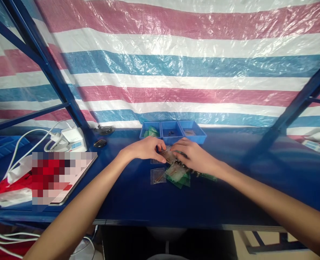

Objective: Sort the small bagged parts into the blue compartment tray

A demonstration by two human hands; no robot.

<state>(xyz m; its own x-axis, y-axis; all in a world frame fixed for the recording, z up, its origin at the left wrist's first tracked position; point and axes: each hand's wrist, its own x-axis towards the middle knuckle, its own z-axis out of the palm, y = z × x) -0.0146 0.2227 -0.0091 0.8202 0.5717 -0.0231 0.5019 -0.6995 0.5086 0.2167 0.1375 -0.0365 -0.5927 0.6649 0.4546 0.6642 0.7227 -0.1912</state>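
Note:
My left hand (148,148) is curved at the left edge of a small clear plastic bag (169,156), its thumb and fingertips apart. From the other side, my right hand (191,154) has its fingers bent onto the same bag, closed at its upper right. Beneath my right hand lies a pile of small dark parts (186,165), partly hidden. In front of it are green plastic bags (182,180) with a clear one on top. Another clear bag (158,176) holding thin brass-coloured pieces lies flat to the left.
Behind my hands stand joined blue bins: the left one (142,135) holds green bags, the middle (172,138) a few dark bits, the right (200,139) a clear bag. At left are a black mouse-like object (100,143), a white power strip (77,141) and a blurred-out tablet-like slab (80,180).

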